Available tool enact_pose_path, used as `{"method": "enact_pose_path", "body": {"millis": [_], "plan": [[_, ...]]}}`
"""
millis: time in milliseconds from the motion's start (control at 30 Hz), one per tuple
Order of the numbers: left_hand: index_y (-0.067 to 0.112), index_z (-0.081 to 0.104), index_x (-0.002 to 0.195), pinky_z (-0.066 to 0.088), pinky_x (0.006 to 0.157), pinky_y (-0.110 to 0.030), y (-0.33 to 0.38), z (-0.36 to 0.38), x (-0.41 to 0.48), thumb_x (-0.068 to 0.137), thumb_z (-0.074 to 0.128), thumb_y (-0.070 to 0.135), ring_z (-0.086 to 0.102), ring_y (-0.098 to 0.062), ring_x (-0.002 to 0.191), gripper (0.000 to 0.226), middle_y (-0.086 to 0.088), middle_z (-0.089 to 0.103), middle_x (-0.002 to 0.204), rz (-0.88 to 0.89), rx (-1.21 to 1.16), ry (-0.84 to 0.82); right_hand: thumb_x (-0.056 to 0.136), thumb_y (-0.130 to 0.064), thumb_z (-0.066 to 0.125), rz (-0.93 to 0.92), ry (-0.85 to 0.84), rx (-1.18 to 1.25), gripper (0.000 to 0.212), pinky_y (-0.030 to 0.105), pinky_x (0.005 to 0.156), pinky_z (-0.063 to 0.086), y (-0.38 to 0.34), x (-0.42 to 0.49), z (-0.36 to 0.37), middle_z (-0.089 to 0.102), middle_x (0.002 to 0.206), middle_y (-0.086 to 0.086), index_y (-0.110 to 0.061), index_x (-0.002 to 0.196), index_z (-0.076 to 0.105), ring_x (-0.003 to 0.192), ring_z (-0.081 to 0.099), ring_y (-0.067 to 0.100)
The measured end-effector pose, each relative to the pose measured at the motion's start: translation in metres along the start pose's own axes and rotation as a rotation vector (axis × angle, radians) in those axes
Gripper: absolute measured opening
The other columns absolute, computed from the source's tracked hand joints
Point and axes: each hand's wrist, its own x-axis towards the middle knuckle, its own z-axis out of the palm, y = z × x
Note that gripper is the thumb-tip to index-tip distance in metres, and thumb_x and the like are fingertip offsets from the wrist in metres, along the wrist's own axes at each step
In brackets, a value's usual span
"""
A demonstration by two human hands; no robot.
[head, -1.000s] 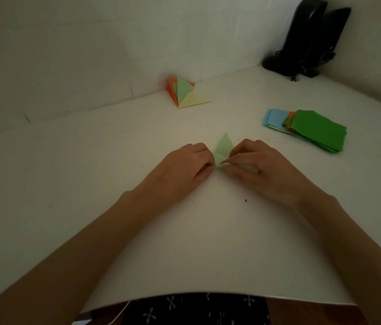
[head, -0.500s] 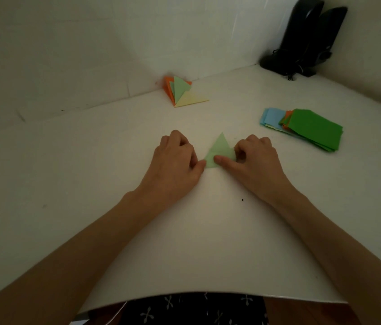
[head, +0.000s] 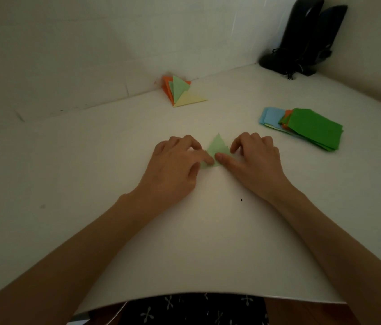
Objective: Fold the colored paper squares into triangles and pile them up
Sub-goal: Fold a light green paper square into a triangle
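green triangle [head: 217, 147], where does it lie?

flat on the tabletop [head: 91, 184], about midway from near to far edge. left hand [head: 173, 167] presses a fingertip on its left corner, right hand [head: 254, 158] one on the base; each grip loosely curled, pinching nothing.

and its long axis?

base runs left to right, tip toward the far edge. the folded pile [head: 181, 92] sits at that far edge, slightly left of the tip, so the left hand looks nearer; unfolded squares [head: 311, 127] lie right.
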Motion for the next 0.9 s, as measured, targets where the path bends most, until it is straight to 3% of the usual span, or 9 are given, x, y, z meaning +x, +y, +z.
{"method": "enact_pose_path", "body": {"millis": [67,200,300,433,533,667,767,900], "plan": [[0.028,0.072,0.102,0.036,0.089,-0.041,-0.002,0.0,-0.002,0.08,0.049,0.013,0.057,-0.025,0.09,0.035,0.002,0.063,0.1,0.061,0.052,0.013,0.089,-0.051,0.051,-0.031,-0.038,-0.009,0.028,0.03,0.079,0.024,0.005,0.002,-0.004,0.041,0.095,-0.005,-0.026,0.099,0.048,0.094,0.03,0.015],[0.023,0.074,0.099,0.033,0.079,-0.032,-0.006,-0.001,-0.002,0.077,0.049,0.01,0.061,-0.024,0.079,0.036,0.001,0.066,0.095,0.117,0.057,0.004,0.096,-0.029,0.049,-0.151,-0.023,0.071,0.022,0.035,0.087,0.032,0.019,0.003,-0.01,0.043,0.1,-0.004,-0.024,0.116,0.057,0.096,0.034,0.015],[0.018,0.072,0.1,0.036,0.08,-0.032,-0.01,0.0,0.0,0.08,0.049,0.008,0.063,-0.024,0.081,0.032,0.001,0.068,0.097,0.123,0.007,0.012,0.094,-0.031,0.053,-0.207,-0.029,0.17,0.028,0.032,0.092,0.032,0.013,-0.001,-0.01,0.045,0.104,-0.004,-0.023,0.119,0.06,0.099,0.032,0.012],[0.011,0.068,0.105,0.044,0.08,-0.037,-0.008,0.001,0.001,0.085,0.046,0.013,0.062,-0.029,0.088,0.03,-0.006,0.067,0.102,0.031,-0.072,0.073,0.083,-0.033,0.066,-0.244,-0.035,0.133,0.024,0.032,0.09,0.032,0.005,0.001,-0.005,0.044,0.102,-0.005,-0.019,0.103,0.062,0.1,0.033,0.015],[0.015,0.066,0.109,0.036,0.082,-0.03,-0.004,-0.001,0.002,0.091,0.055,0.033,0.055,-0.024,0.098,0.027,-0.004,0.06,0.108,-0.057,-0.047,0.069,0.083,-0.032,0.067,-0.253,-0.021,0.111,0.022,0.032,0.086,0.032,0.006,0.0,-0.002,0.043,0.099,-0.004,-0.015,0.095,0.06,0.097,0.034,0.016],[0.019,0.064,0.104,0.029,0.079,-0.021,-0.005,0.001,0.002,0.083,0.065,0.04,0.046,-0.013,0.098,0.03,0.003,0.051,0.107,-0.08,-0.096,0.06,0.083,-0.028,0.067,-0.323,0.018,0.208,0.016,0.024,0.08,0.03,0.004,-0.003,-0.002,0.045,0.095,-0.003,-0.016,0.086,0.057,0.093,0.035,0.016],[0.017,0.062,0.094,0.035,0.082,-0.026,-0.003,-0.001,0.003,0.081,0.069,0.028,0.045,-0.013,0.095,0.018,0.006,0.045,0.101,-0.082,-0.204,0.074,0.083,-0.037,0.059,-0.357,0.019,0.336,0.017,0.012,0.082,0.03,0.001,-0.006,-0.007,0.05,0.092,-0.003,-0.022,0.082,0.054,0.09,0.036,0.013],[0.016,0.065,0.084,0.043,0.079,-0.037,-0.005,-0.003,0.004,0.079,0.068,0.006,0.055,-0.022,0.089,0.011,0.004,0.053,0.09,-0.018,-0.26,0.046,0.092,-0.046,0.037,-0.402,-0.111,0.358,0.043,0.02,0.083,0.033,-0.001,-0.008,-0.012,0.059,0.084,0.004,-0.013,0.078,0.061,0.085,0.047,0.018]]}}
